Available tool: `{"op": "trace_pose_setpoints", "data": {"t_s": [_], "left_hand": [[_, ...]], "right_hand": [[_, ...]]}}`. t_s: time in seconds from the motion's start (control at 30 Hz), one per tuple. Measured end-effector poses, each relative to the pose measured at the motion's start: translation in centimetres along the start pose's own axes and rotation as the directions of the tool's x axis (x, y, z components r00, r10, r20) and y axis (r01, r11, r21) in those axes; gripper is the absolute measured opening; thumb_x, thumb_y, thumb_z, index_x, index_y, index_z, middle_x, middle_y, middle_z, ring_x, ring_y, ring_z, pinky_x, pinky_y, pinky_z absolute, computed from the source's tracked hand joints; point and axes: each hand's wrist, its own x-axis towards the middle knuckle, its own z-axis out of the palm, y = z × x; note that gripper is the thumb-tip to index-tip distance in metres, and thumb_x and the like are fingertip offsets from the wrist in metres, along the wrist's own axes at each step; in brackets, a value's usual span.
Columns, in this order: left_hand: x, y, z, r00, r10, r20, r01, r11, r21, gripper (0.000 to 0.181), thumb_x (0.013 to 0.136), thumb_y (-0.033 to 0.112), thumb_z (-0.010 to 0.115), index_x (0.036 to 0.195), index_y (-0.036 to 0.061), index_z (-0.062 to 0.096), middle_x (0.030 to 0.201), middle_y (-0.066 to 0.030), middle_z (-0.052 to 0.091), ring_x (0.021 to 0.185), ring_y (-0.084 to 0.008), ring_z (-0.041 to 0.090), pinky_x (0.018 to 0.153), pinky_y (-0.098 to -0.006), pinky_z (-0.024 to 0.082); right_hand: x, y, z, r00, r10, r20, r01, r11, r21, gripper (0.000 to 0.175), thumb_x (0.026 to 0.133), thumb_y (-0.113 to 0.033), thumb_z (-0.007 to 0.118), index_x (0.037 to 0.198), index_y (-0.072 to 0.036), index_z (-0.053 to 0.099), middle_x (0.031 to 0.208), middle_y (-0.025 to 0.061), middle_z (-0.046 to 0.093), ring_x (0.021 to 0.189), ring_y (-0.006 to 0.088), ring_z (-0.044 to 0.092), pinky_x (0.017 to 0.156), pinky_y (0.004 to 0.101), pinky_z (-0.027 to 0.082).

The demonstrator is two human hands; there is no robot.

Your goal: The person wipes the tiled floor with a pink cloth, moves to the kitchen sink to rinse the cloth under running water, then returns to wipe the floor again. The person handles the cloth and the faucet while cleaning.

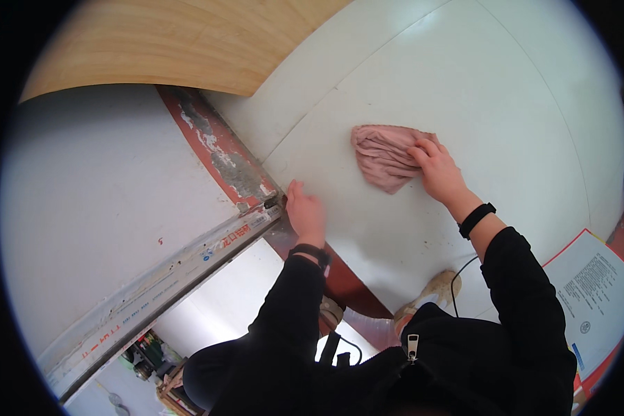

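A crumpled pink cloth (385, 156) lies spread on the pale tiled floor. My right hand (439, 171) grips its right side, with thumb and fingers pinching the folds. At the foot of the door frame (244, 236), my left hand (305, 213) is a little blurred and has its fingers extended. Nothing shows in it, and whether its fingertips touch the frame or the floor is hard to tell. A worn red-painted strip (229, 161) with bare grey patches meets the frame beside those fingertips.
A wooden door panel (187, 47) spans the upper left. White wall (104, 182) stands left of the frame. Papers with a red border (590, 291) are at the right. My shoe (437, 291) and a thin black cable (453, 291) are below. Assorted items (153, 359) appear beyond the frame.
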Motion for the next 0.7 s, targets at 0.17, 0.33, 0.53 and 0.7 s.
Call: {"op": "trace_pose_setpoints", "data": {"t_s": [0.17, 0.33, 0.53, 0.7], "left_hand": [[-0.3, 0.7, -0.1, 0.998, -0.041, -0.057, 0.045, 0.996, 0.078, 0.049, 0.084, 0.007, 0.053, 0.132, -0.0036, 0.05, 0.149, -0.0253, 0.04, 0.135, -0.0388, 0.042, 0.111, -0.0438, 0.036], [4.0, -1.0, -0.1, 0.981, 0.179, -0.075, -0.174, 0.982, 0.066, 0.059, 0.083, 0.006, 0.052, 0.141, -0.0031, 0.045, 0.152, -0.0278, 0.035, 0.136, -0.042, 0.041, 0.111, -0.0461, 0.037], [-1.9, 3.3, -0.5, 0.884, 0.395, 0.25, -0.413, 0.91, 0.023, 0.064, 0.081, 0.004, 0.056, 0.144, -0.0007, 0.044, 0.152, -0.0289, 0.034, 0.135, -0.048, 0.042, 0.109, -0.0485, 0.038], [-1.6, 11.3, -2.6, 0.757, 0.649, -0.068, -0.652, 0.749, -0.115, 0.068, 0.079, 0.007, 0.066, 0.144, 0.0033, 0.045, 0.151, -0.0284, 0.037, 0.135, -0.0509, 0.04, 0.108, -0.0505, 0.038]], "right_hand": [[-0.1, 0.2, 0.0, 0.999, 0.012, 0.034, -0.014, 0.999, 0.038, 0.046, 0.08, 0.009, 0.053, 0.12, -0.012, 0.063, 0.131, 0.0079, 0.054, 0.115, 0.0349, 0.054, 0.096, 0.0412, 0.049], [0.2, 0.2, -0.4, 0.999, 0.019, 0.039, -0.023, 0.996, 0.091, 0.043, 0.079, 0.008, 0.054, 0.118, -0.009, 0.064, 0.125, 0.0127, 0.058, 0.112, 0.0371, 0.056, 0.095, 0.0419, 0.049], [2.2, 0.2, -3.9, 0.819, 0.379, 0.431, -0.574, 0.561, 0.597, 0.034, 0.082, -0.001, 0.055, 0.114, -0.001, 0.065, 0.103, 0.0091, 0.068, 0.092, 0.0188, 0.064, 0.082, 0.0315, 0.052], [4.1, -1.9, -7.5, 0.919, 0.301, 0.254, -0.38, 0.51, 0.771, 0.033, 0.086, -0.002, 0.051, 0.116, 0.002, 0.062, 0.102, 0.0055, 0.067, 0.087, 0.0115, 0.062, 0.077, 0.0267, 0.052]]}}
